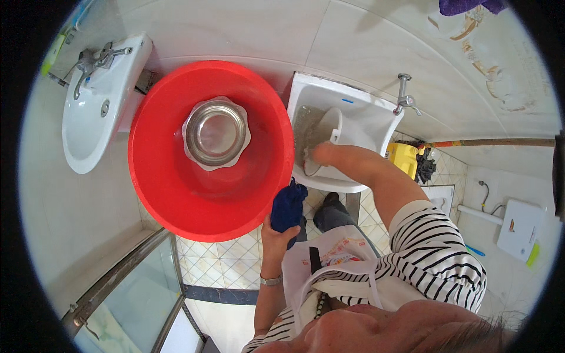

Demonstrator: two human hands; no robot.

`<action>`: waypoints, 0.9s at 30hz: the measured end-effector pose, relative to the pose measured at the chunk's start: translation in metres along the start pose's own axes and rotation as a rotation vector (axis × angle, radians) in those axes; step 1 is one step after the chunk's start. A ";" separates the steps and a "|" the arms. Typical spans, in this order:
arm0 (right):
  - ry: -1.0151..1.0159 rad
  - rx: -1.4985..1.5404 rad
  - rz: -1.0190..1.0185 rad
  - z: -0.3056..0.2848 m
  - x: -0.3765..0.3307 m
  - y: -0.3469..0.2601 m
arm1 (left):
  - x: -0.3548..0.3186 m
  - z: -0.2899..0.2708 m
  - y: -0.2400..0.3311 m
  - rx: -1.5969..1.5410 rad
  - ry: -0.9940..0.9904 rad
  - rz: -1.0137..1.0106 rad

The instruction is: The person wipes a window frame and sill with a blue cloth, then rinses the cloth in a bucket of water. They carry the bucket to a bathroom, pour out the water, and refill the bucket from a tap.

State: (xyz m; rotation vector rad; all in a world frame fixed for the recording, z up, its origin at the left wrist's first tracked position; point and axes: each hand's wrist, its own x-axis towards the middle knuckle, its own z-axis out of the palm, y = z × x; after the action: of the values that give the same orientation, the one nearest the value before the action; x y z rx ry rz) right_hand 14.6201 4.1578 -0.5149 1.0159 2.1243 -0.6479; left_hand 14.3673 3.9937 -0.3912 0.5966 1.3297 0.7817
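Observation:
My left hand [276, 238] is closed around a bunched dark blue cloth [288, 207], held at the near right rim of a large red tub [206, 220]. My right arm reaches into a white laundry sink [366, 100] with murky water [307, 125] on its left side. There my right hand [321, 154] lies against a pale, rounded plastic piece [331, 125] with a small slot near its edge. The fingers of that hand do not show clearly, so its grip cannot be made out. Inside the red tub sits a shiny metal basin [216, 134] resting on a pale scalloped one [240, 157].
A white washbasin [88, 126] with a tap is at the far left. Another tap [405, 97] juts from the wall above the laundry sink. To the right stand a yellow container [404, 157] and a black plastic bag [425, 166]. A glass-panelled door [132, 300] is at the lower left.

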 end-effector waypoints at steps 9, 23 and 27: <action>-0.566 -0.165 0.115 -0.041 0.040 -0.039 | 0.008 -0.034 0.019 -0.075 -0.088 -0.087; -0.799 0.220 0.042 -0.053 -0.085 -0.004 | 0.028 -0.063 0.049 -0.213 0.004 -0.130; -0.639 0.490 0.140 -0.040 -0.156 0.028 | 0.035 -0.047 0.058 -0.183 -0.053 -0.090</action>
State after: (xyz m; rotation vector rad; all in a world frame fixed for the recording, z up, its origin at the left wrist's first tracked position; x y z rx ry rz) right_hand 14.6992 4.1280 -0.3754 1.0148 1.3532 -1.2653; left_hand 14.3135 4.0544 -0.3753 0.4072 1.2128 0.7980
